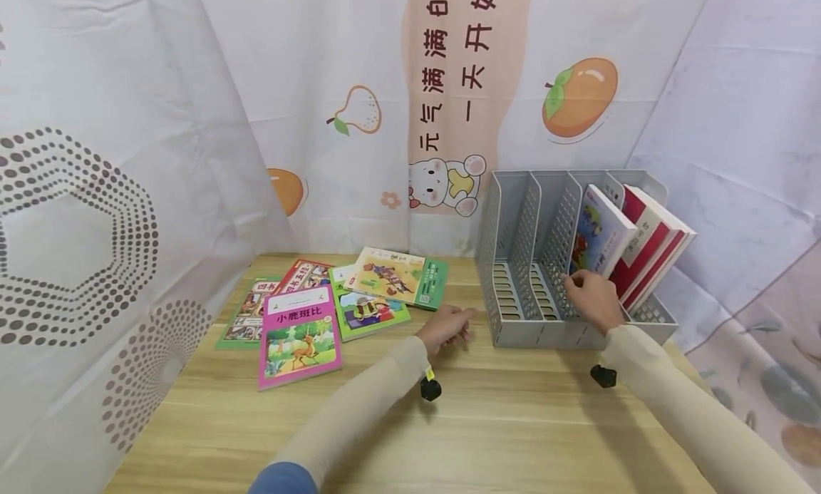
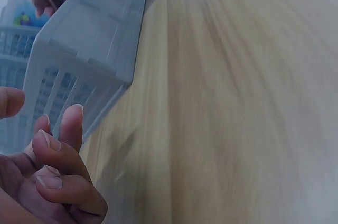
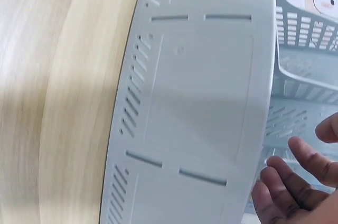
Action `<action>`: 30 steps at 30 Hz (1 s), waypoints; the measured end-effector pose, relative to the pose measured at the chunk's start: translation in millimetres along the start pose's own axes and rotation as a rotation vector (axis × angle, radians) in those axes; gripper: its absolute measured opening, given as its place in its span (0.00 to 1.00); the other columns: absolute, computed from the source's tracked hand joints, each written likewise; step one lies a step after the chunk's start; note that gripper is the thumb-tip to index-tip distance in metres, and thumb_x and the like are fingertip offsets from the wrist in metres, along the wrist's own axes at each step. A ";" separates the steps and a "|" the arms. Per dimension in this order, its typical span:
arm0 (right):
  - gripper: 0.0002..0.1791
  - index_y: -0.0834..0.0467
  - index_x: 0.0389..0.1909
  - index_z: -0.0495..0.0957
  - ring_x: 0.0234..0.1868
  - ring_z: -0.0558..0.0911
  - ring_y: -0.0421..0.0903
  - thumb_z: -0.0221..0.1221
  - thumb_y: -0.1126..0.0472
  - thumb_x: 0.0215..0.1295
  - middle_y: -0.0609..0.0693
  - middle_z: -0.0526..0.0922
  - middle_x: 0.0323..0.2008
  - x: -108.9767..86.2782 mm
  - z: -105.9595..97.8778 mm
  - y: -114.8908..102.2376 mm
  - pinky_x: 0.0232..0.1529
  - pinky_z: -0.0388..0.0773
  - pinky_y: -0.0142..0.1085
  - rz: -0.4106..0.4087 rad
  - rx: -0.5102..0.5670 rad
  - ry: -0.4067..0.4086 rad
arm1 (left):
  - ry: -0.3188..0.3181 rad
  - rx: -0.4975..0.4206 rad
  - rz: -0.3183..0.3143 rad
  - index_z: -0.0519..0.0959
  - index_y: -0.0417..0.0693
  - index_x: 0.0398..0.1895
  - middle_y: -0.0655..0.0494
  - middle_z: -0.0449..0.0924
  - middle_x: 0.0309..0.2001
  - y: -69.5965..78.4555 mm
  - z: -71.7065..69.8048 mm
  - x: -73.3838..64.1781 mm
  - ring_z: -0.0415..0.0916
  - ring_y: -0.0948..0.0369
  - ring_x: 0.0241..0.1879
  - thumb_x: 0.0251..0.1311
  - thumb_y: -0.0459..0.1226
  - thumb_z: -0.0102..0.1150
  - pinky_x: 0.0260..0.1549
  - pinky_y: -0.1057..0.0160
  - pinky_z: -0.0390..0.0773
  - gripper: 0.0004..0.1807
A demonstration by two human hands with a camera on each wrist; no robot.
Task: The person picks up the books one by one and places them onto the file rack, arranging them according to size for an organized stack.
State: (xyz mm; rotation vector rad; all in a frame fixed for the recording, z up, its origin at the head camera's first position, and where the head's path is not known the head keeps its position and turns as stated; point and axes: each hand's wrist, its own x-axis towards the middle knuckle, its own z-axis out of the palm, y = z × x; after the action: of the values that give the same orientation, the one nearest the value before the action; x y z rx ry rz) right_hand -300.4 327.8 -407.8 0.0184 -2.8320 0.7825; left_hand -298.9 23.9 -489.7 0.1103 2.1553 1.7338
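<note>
My right hand is at the front of the grey file rack, beside a book with a blue cover that leans in one compartment. In the right wrist view its fingers are loosely bent, the thumb apart, with nothing visible between them. My left hand hovers left of the rack, near the picture books. Its fingers are loosely curled and hold nothing in the left wrist view, where the rack's corner is just beyond. Several red and white books lean in the rightmost compartment.
Left on the wooden table lie a pink deer book, a green-edged book, a cream-covered book over a dark green one, a red book and another green-edged book. Printed cloth hangs behind.
</note>
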 end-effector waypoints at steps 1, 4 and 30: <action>0.27 0.69 0.50 0.80 0.34 0.81 0.54 0.48 0.47 0.81 0.62 0.84 0.38 0.2 1.8 -1.8 0.30 0.74 0.42 -0.019 0.007 0.002 | 0.012 0.000 -0.005 0.77 0.42 0.29 0.46 0.85 0.29 -0.3 -5.4 -0.5 0.65 0.63 0.17 0.73 0.55 0.56 0.16 0.66 0.62 0.25; 0.24 0.68 0.50 0.79 0.34 0.81 0.54 0.50 0.50 0.80 0.63 0.84 0.38 0.2 7.7 -6.5 0.31 0.75 0.42 -0.067 0.015 0.018 | 0.036 0.004 -0.008 0.77 0.41 0.31 0.47 0.85 0.29 -2.7 -20.1 -2.6 0.66 0.62 0.17 0.74 0.54 0.56 0.17 0.65 0.64 0.25; 0.17 0.67 0.51 0.80 0.53 0.76 0.63 0.54 0.56 0.79 0.65 0.81 0.49 -12.4 54.2 -78.0 0.54 0.70 0.60 -0.365 0.107 0.053 | 0.193 0.044 -0.047 0.79 0.35 0.43 0.46 0.85 0.30 -25.4 -114.4 -26.0 0.67 0.60 0.18 0.73 0.56 0.55 0.16 0.64 0.64 0.28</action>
State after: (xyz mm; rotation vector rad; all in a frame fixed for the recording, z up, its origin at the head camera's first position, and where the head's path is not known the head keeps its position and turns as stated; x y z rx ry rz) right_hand -293.5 232.7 -416.2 0.5061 -2.6200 0.8314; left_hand -308.5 -95.7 -488.0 -0.1001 2.3129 1.7336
